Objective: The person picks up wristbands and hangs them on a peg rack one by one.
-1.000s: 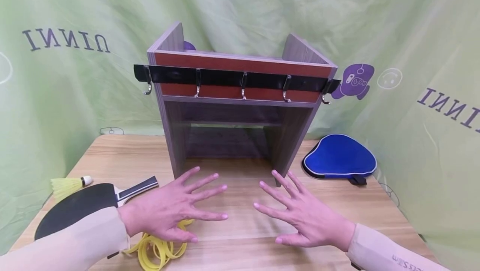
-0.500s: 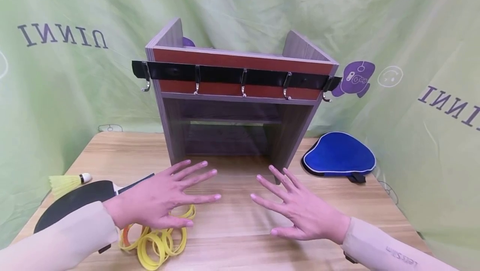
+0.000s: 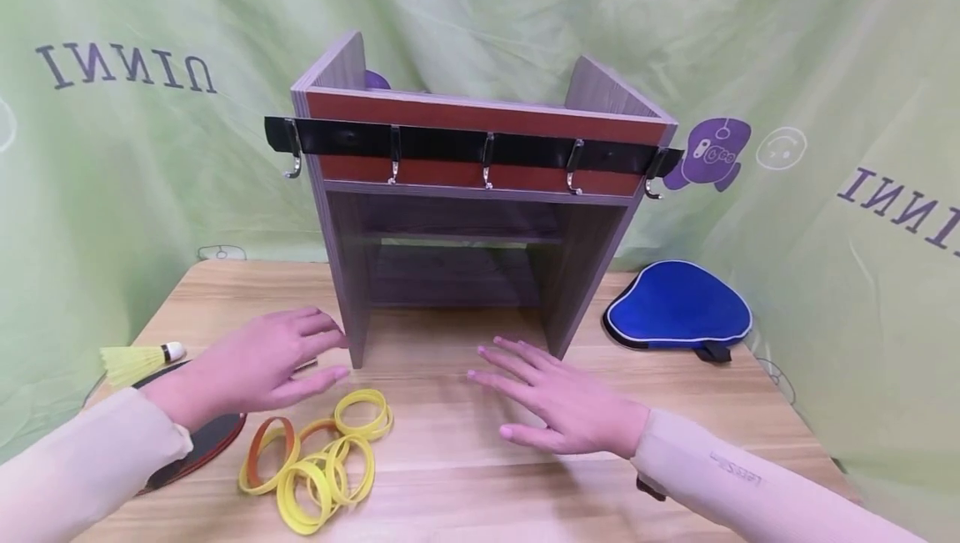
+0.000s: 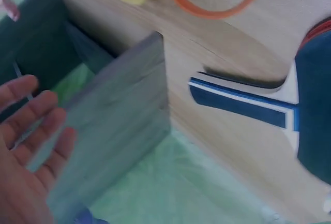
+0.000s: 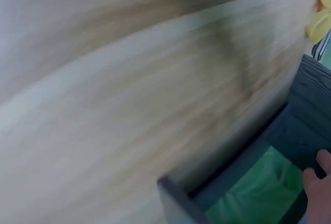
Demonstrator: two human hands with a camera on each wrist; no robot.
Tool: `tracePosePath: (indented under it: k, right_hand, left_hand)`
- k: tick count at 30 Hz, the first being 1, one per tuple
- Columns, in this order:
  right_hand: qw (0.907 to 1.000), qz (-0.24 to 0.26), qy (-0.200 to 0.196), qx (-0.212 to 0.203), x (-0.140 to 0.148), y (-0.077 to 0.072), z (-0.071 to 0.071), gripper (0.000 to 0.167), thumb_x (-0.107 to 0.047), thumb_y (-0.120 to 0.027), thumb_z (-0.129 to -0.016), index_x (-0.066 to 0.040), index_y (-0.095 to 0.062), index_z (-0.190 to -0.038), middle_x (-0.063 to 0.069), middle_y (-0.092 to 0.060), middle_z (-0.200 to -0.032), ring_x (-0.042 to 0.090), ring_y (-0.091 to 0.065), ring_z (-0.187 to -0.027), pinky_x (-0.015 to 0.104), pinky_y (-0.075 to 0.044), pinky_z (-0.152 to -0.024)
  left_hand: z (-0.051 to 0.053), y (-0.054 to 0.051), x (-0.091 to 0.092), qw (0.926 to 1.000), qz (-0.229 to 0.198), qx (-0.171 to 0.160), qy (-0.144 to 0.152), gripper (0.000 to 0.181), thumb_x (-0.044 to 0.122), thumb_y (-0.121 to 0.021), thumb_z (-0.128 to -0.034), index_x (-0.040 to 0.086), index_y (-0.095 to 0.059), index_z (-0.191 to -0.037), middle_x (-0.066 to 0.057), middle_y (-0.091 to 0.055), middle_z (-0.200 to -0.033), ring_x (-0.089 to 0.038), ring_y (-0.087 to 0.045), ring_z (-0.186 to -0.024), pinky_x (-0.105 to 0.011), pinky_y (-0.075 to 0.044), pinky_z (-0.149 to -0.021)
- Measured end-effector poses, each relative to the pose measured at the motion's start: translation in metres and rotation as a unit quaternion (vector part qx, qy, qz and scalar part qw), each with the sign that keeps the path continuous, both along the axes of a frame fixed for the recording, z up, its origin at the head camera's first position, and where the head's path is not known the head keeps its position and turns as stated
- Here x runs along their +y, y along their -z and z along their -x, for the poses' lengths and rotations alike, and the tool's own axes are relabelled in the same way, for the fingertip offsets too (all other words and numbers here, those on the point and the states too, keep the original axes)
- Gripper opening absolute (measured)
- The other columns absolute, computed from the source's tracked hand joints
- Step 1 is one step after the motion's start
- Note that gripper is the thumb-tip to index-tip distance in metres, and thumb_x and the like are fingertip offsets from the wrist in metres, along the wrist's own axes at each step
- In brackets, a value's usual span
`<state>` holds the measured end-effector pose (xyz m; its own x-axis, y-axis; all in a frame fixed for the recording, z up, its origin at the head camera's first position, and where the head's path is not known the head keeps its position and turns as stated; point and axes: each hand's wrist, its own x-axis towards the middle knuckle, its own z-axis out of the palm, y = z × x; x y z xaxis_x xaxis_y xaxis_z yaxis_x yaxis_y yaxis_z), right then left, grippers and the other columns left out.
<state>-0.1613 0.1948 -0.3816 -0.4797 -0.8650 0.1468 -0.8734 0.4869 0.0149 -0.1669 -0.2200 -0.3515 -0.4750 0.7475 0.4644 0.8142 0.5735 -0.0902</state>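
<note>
In the head view my left hand [image 3: 255, 359] hovers above a black table tennis paddle [image 3: 217, 443], its fingers loosely bent and holding nothing. The hand hides much of the paddle; the left wrist view shows the handle [image 4: 243, 100] lying apart from the fingers. My right hand [image 3: 558, 401] is over the table before the wooden shelf unit [image 3: 345, 276], fingers spread, nothing in them. Several yellow and orange rings [image 3: 307, 497] lie in a loose pile between the hands. A yellow shuttlecock [image 3: 138, 362] rests beyond the paddle.
A black rail [image 3: 442, 143] with several metal hooks [image 3: 393, 168] runs across the shelf's red front, its ends jutting past the sides. The blue paddle-shaped case [image 3: 678, 305] lies at the right on the wooden table [image 3: 450, 497]. Green cloth [image 3: 480, 9] surrounds the table.
My left hand has moved left and slightly up over the paddle, its fingers less spread, uncovering the rings. The right hand has shifted left and a little down. Objects on the table have stayed put.
</note>
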Motion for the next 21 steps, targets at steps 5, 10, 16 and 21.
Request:
tracePosePath:
  k: [5,10,16,21]
  right_hand:
    - [0.9827,0.090,0.055,-0.152,-0.025,0.001,0.006,0.058,-0.048,-0.052,-0.108,-0.018,-0.047,-0.156,0.002,-0.049,-0.162,0.023,-0.047,-0.150,0.046,-0.044,-0.122]
    - [0.9315,0.187,0.074,-0.303,-0.056,0.013,0.018,0.040,-0.030,-0.058,-0.107,-0.002,-0.064,-0.134,0.011,-0.073,-0.128,0.022,-0.070,-0.117,0.035,-0.058,-0.104]
    - [0.8442,0.260,0.136,-0.448,-0.101,0.031,0.037,0.030,-0.016,-0.062,-0.104,0.008,-0.069,-0.120,0.025,-0.076,-0.101,0.019,-0.071,-0.083,0.027,-0.063,-0.076]
    - [0.7775,0.287,0.201,-0.522,-0.135,0.039,0.047,0.023,-0.009,-0.064,-0.102,0.009,-0.072,-0.114,0.027,-0.076,-0.099,0.012,-0.069,-0.077,0.031,-0.065,-0.076]
  left_hand:
    - [0.007,0.003,-0.010,0.9836,-0.033,-0.129,-0.121,0.025,0.035,-0.071,-0.0981,0.012,-0.077,-0.106,-0.001,-0.076,-0.102,-0.018,-0.073,-0.094,-0.042,-0.063,-0.083]
    - [0.014,0.007,-0.010,0.9416,-0.113,-0.262,-0.178,0.044,0.037,-0.066,-0.1020,0.001,-0.070,-0.127,-0.019,-0.075,-0.122,-0.034,-0.073,-0.111,-0.053,-0.062,-0.093]
    - [0.024,0.018,0.001,0.8925,-0.216,-0.352,-0.182,0.059,0.037,-0.065,-0.1031,0.001,-0.053,-0.148,-0.024,-0.068,-0.138,-0.040,-0.071,-0.119,-0.051,-0.063,-0.091]
    - [0.031,0.030,0.011,0.8468,-0.274,-0.421,-0.176,0.067,0.037,-0.065,-0.1035,0.006,-0.040,-0.158,-0.028,-0.061,-0.143,-0.046,-0.064,-0.128,-0.047,-0.064,-0.089]
